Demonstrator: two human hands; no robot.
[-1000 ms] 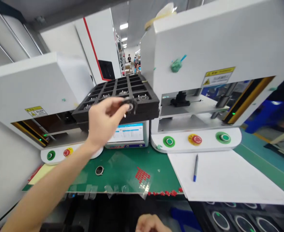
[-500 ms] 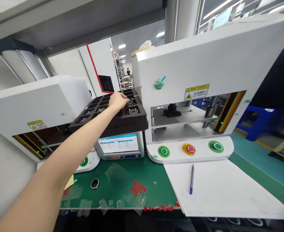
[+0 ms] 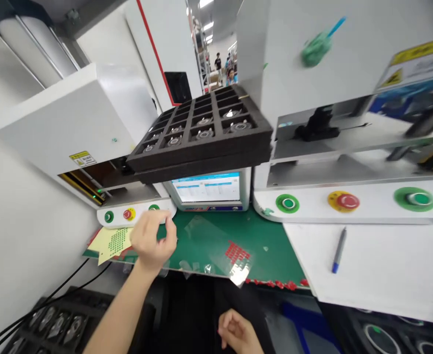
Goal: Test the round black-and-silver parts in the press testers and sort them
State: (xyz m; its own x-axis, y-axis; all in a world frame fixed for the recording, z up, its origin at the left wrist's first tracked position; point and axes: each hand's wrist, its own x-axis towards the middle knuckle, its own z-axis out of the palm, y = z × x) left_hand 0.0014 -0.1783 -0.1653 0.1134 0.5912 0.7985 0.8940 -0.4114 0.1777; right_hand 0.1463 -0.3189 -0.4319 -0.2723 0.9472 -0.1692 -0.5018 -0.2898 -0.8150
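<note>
My left hand (image 3: 153, 237) is above the left part of the green tabletop, its fingers and thumb curled close together. Whatever they may hold is hidden. The round watch-like piece seen earlier on that part of the table cannot be made out now. Low in the picture, over my dark lap, is my right hand (image 3: 237, 330) with loosely curled fingers and nothing visible in them. Beyond the left hand, a black foam tray (image 3: 201, 156) sits atop a small monitor (image 3: 211, 189). Round parts (image 3: 205, 133) lie in several of its front compartments.
White press machines with buttons (image 3: 288, 203) flank the monitor. A pen (image 3: 339, 250) lies on white paper (image 3: 382, 265) at right. Red stickers (image 3: 237, 252) and yellow sheets (image 3: 111, 243) are on the table. Another foam tray (image 3: 63, 327) stands low left, near black cables (image 3: 50, 298). People are far back.
My left hand has left the foam tray and come down toward the tabletop. My right hand has entered at the bottom. The view has shifted, bringing the lower left trays into sight.
</note>
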